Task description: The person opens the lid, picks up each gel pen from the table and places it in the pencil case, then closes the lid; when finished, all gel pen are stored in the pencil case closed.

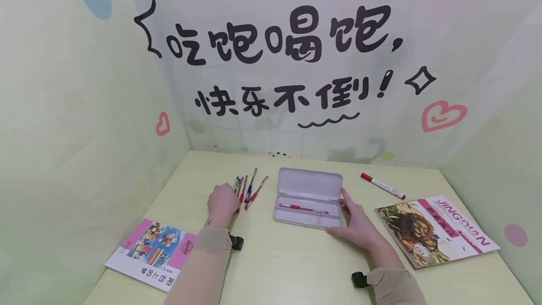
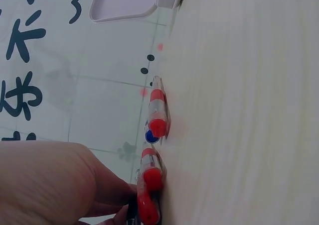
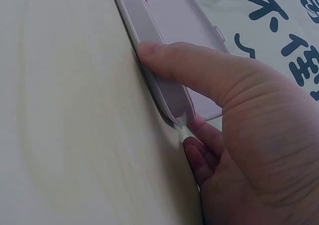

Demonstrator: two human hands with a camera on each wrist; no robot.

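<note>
An open pale lilac pencil case [image 1: 309, 182] lies on the table with its lid tipped back. One red pen [image 1: 302, 208] is inside its tray. My right hand [image 1: 357, 227] grips the case's right end; in the right wrist view the thumb [image 3: 174, 60] lies on the front rim and the other fingers curl at the end. Left of the case, several red and dark blue gel pens [image 1: 251, 194] lie in a loose bunch. My left hand [image 1: 223, 204] is at the bunch's left side. The left wrist view shows its fingers pinching a dark pen [image 2: 132, 214], partly hidden.
A red-capped white marker [image 1: 383, 186] lies to the case's right, behind a book with a lion cover [image 1: 436, 232]. A pink and blue booklet [image 1: 152, 251] rests at the left front, beside my left forearm. Printed curtain walls [image 1: 271, 131] border the table.
</note>
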